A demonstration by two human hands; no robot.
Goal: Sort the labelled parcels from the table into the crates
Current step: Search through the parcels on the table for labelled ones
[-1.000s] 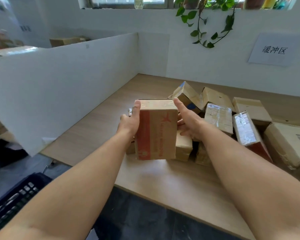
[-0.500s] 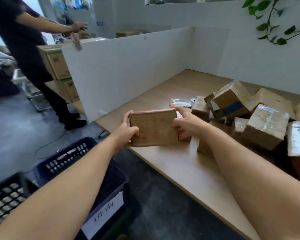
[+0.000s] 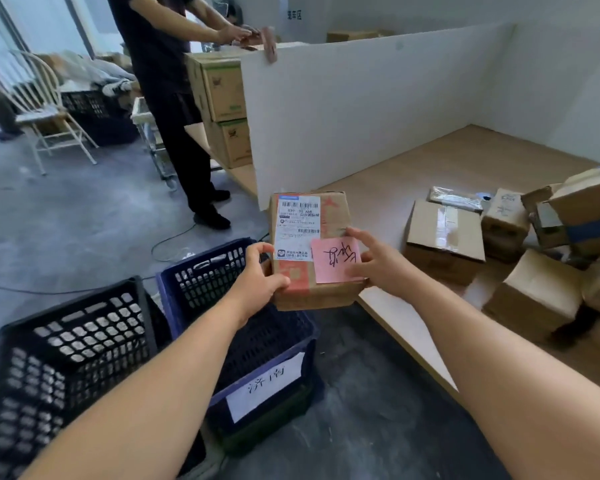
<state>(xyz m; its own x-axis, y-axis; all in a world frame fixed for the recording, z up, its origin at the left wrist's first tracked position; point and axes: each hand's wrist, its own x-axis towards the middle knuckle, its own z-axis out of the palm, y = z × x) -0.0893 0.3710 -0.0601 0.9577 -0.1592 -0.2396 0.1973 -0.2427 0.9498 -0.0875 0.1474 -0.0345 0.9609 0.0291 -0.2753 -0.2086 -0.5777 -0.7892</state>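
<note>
I hold a brown cardboard parcel (image 3: pixel 312 216) in both hands, its top face turned up toward me. It bears a white shipping label and a pink sticky note with handwritten characters. My left hand (image 3: pixel 258 275) grips its left edge, my right hand (image 3: pixel 374 259) its right edge, thumb on the pink note. The parcel hangs past the table's left end, above a blue crate (image 3: pixel 201 278) with a white handwritten label. A black crate (image 3: pixel 70 344) stands to the left of the blue one. Several more parcels (image 3: pixel 444 237) lie on the wooden table (image 3: pixel 430 168) at right.
A white partition board (image 3: pixel 361 109) stands along the table's far left side. Behind it another person (image 3: pixel 167 81) in dark clothes works at stacked cartons (image 3: pixel 226 98). A white chair (image 3: pixel 45 112) and another black crate stand on the grey floor at back left. A cable lies on the floor.
I lifted the parcel off the pile, carried it left past the table's end and turned its labelled face up. My view swung left, so the crates now lie below the parcel.
</note>
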